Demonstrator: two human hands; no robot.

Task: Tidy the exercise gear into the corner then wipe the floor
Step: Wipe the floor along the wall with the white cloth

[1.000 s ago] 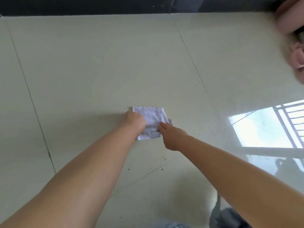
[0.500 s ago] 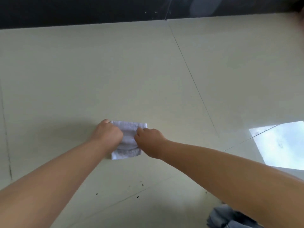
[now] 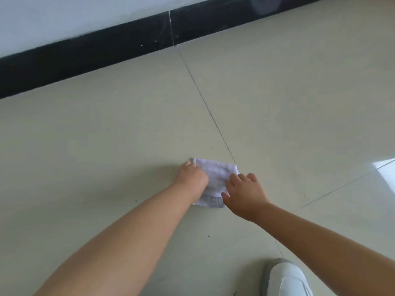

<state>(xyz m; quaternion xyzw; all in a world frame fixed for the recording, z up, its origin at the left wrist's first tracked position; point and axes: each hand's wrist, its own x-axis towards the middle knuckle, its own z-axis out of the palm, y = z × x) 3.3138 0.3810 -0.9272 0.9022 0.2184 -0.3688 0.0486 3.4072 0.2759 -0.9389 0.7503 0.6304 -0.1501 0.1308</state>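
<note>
A small folded white cloth (image 3: pixel 218 175) lies flat on the cream tiled floor (image 3: pixel 106 129), just left of a tile joint. My left hand (image 3: pixel 192 176) bears down on the cloth's left side, its fingers curled over the far left corner. Along the cloth's right edge rests my right hand (image 3: pixel 243 193), fingers spread and loosely bent, thumb at the near corner. No exercise gear is in view.
A black skirting board (image 3: pixel 85 54) under a white wall runs across the back. My white shoe (image 3: pixel 286 278) stands at the bottom right. Small dark specks dot the tiles near my arms. A bright window reflection (image 3: pixel 386 174) shines at the right edge.
The view has swung up to the wall, and the pink items at the right edge are out of sight. The cloth has slid across the floor under both hands. My right hand's fingers have spread.
</note>
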